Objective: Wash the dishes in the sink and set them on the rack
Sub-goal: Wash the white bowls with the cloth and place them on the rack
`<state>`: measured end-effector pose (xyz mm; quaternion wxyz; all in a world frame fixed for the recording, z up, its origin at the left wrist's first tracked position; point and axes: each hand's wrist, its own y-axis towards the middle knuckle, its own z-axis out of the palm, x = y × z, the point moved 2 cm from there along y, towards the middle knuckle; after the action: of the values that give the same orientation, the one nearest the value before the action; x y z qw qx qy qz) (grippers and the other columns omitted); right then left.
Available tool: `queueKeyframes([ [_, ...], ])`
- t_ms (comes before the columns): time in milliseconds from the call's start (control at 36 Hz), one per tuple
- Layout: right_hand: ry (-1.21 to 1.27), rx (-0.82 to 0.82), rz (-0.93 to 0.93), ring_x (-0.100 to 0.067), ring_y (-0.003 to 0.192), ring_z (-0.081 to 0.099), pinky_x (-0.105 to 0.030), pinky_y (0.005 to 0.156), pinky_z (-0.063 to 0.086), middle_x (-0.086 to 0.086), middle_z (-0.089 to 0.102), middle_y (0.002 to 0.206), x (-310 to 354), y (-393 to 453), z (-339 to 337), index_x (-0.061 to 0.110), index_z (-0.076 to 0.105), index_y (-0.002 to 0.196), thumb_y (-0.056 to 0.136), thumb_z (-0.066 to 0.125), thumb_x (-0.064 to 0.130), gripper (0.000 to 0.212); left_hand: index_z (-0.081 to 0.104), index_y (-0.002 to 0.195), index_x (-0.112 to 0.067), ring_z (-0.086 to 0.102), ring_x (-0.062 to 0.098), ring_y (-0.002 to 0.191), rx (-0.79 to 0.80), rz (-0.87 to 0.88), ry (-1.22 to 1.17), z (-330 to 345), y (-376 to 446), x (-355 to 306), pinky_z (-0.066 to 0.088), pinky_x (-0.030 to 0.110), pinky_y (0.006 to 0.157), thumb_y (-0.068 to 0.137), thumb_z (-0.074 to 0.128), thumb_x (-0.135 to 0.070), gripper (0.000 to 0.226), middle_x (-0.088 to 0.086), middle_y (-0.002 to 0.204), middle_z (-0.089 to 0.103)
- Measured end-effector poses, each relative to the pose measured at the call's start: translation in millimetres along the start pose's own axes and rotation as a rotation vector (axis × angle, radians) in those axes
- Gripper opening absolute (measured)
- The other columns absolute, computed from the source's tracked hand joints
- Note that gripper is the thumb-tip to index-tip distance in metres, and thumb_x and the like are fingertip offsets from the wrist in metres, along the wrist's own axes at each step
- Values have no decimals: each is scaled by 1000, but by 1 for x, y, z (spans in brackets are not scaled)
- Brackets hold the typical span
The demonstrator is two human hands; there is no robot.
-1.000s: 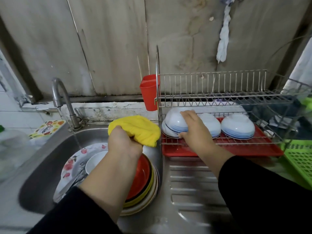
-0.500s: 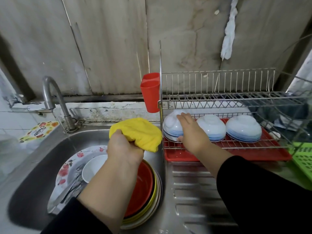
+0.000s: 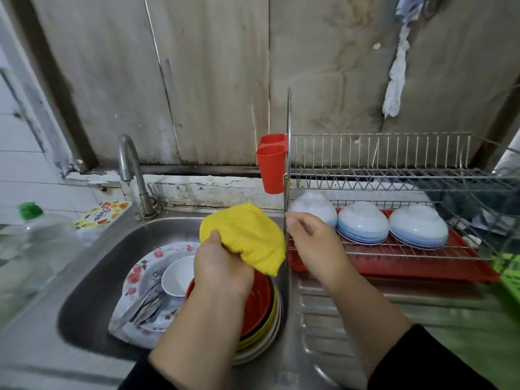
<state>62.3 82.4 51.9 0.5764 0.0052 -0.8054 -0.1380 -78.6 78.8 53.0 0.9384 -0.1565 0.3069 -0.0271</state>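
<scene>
Far left of the sink (image 3: 92, 266): a clear bottle (image 3: 39, 243) with a green cap. Behind the sink, a tap (image 3: 130, 175). Inside it, a floral plate (image 3: 146, 280) with cutlery and a white bowl (image 3: 176, 277), then a stack of plates (image 3: 261, 313) – red on top – against the right wall. Above the stack, left hand (image 3: 222, 271) clutching a yellow cloth (image 3: 247, 235). Just right of the sink, right hand (image 3: 315, 243) with fingers loosely curled, holding nothing, beside the rack (image 3: 394, 175) post. Right of the sink on the rack's lower tier – three upturned blue bowls (image 3: 363, 223) over a red tray (image 3: 408, 270).
</scene>
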Motion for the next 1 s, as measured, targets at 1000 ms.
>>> queueKeyframes([
  [1000, 703, -108, 611, -23, 72, 62, -34, 65, 49, -13, 64, 88, 50, 10, 161, 5, 57, 86, 93, 57, 15, 13, 56, 122, 0, 57, 31, 108, -46, -107, 1499, -161, 159, -116, 45, 34, 95, 94, 53, -26, 39, 14, 119, 59],
])
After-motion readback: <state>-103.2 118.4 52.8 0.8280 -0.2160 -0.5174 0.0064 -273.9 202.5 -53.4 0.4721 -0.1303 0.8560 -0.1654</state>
